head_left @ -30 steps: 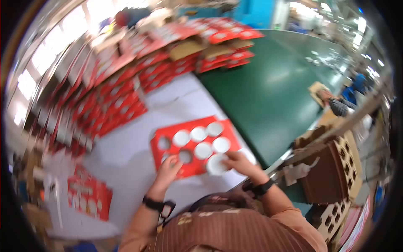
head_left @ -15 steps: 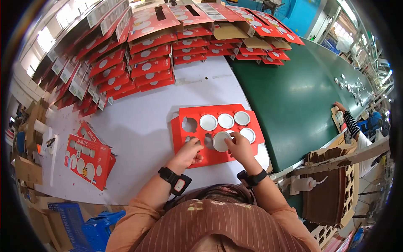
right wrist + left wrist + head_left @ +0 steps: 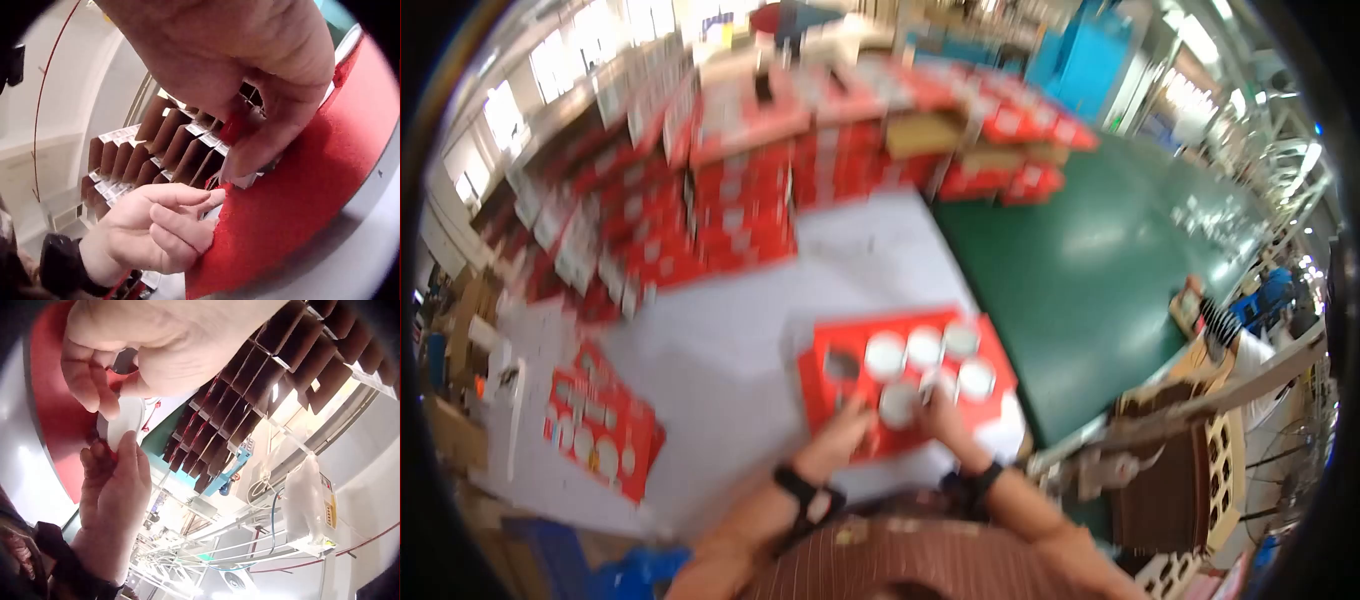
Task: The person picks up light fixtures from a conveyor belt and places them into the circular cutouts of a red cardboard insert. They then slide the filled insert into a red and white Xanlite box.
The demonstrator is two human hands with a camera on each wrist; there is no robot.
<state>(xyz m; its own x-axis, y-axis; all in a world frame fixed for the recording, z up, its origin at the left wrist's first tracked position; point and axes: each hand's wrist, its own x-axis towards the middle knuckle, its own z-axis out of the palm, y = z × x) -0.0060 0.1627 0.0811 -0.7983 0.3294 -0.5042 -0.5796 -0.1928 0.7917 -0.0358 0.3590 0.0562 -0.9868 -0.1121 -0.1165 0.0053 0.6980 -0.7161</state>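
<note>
Mostly red, white and green.
We see a red cardboard tray with round holes (image 3: 818, 408), plain white round discs (image 3: 885, 355), a white tabletop (image 3: 720, 370), a dark green conveyor belt (image 3: 1080, 270), and our brown shirt with thin pale stripes (image 3: 920, 560).

Brown pinstriped top (image 3: 920, 560), orange-brown sleeves (image 3: 1055, 535) (head view is blurry). Black wristband (image 3: 797, 486) behind the left hand (image 3: 840, 430); second wristband (image 3: 982, 476), same black, behind the right hand (image 3: 940, 415).

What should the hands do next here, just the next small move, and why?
Probably press the white disc down into its hole in the red tray: the left hand and right hand both pinch its edge, and four other discs already sit seated.
</note>
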